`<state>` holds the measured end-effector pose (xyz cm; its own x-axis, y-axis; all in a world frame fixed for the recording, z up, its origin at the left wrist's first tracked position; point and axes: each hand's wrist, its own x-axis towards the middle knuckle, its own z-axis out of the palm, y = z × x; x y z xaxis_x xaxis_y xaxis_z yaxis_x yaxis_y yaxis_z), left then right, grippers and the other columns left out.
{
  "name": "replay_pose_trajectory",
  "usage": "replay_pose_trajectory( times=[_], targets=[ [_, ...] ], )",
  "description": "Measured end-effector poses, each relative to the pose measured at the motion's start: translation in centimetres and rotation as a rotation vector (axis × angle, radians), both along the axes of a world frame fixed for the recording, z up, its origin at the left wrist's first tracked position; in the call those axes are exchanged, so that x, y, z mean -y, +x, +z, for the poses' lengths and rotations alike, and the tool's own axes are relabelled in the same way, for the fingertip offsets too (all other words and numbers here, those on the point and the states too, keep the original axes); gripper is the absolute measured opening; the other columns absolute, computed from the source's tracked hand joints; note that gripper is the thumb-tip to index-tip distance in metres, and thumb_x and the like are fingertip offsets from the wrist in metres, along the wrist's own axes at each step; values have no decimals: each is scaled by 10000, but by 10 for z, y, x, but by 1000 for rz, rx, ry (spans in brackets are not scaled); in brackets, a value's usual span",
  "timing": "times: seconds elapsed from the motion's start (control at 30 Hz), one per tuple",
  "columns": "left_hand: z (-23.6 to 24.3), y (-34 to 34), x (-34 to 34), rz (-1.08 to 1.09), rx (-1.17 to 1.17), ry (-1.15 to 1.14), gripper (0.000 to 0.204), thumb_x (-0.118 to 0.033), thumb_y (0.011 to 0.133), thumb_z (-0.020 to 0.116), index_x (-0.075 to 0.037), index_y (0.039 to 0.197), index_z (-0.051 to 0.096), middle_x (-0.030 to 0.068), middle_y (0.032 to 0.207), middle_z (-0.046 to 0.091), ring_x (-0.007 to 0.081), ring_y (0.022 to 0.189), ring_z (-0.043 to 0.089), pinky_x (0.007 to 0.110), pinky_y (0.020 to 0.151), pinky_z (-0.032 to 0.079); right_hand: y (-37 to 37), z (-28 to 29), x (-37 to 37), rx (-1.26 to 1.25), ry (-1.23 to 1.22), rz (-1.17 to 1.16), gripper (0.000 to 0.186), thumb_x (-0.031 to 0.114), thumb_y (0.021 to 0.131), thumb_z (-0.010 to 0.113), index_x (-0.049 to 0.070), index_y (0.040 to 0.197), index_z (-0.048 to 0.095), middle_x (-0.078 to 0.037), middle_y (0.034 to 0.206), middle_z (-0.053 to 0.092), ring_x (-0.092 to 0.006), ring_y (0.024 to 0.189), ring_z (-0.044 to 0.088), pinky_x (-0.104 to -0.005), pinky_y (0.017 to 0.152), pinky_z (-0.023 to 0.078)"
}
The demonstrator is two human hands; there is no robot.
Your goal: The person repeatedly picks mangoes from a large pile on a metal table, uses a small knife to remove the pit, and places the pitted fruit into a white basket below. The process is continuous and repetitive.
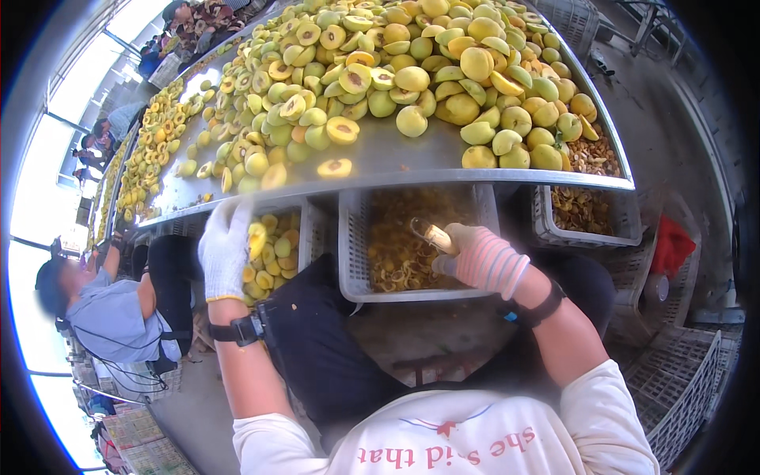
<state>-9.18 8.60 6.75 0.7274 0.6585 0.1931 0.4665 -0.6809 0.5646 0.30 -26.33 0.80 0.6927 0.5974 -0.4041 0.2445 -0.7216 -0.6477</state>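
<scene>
My left hand [224, 252], in a white knit glove, is at the metal table's front edge, above a crate of yellow fruit halves [277, 257]. Its fingers stretch forward, slightly blurred. A yellow fruit half [257, 239] shows beside its thumb; whether they touch I cannot tell. My right hand [484, 260], in a pink-and-grey striped glove, is closed around a wooden-handled pitting tool [437, 236] with a small curved metal loop at its end. The tool is above a grey crate [348, 265] holding brown pits and scraps [404, 269].
Halved yellow-green stone fruit [412, 79] is heaped on the metal table [380, 150]. At right, another crate [586, 235] holds pits, near a red cloth [673, 245] and stacked crates [685, 380]. A co-worker in a light blue shirt [119, 317] sits at left.
</scene>
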Motion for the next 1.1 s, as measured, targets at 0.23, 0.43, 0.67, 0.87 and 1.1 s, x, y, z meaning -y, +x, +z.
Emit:
replay_pose_trajectory(
  times=[0.23,0.43,0.67,0.87,1.1],
  targets=[
    [-22,115,51,-217,-460,122,681,-647,851,569,-99,1244,669,204,1133,712,386,1091,655,449,966,479,-2,3,-13,24,128,-66,406,378,860,755,58,1082,640,-200,847,694,-409,817,679,-456,722,534],
    [-61,140,65,-321,-235,-1,663,-373,731,783,-34,1283,644,207,1181,694,348,1103,668,401,968,508,4,10,-17,-28,206,-159,412,341,867,752,29,1105,629,-223,874,694,-419,843,677,-464,746,528],
    [-29,82,111,-548,398,-1154,346,-38,792,657,29,1131,666,100,1073,702,185,945,683,301,869,554,0,2,-46,35,598,-254,401,328,861,758,18,1073,619,-194,903,683,-400,840,649,-432,745,522],
    [-40,61,130,-642,705,-1323,403,-304,1065,474,59,1207,576,238,1150,659,363,1058,663,523,910,587,-2,-7,-68,-3,413,-178,397,324,857,761,16,1063,616,-215,894,690,-434,862,654,-450,738,525],
    [-44,69,127,-616,635,-1305,456,-346,1093,400,56,1191,592,236,1081,680,365,987,681,537,901,581,-6,-7,-68,78,469,-203,387,314,871,753,7,1063,615,-208,864,690,-405,826,658,-430,722,524]
  ],
)
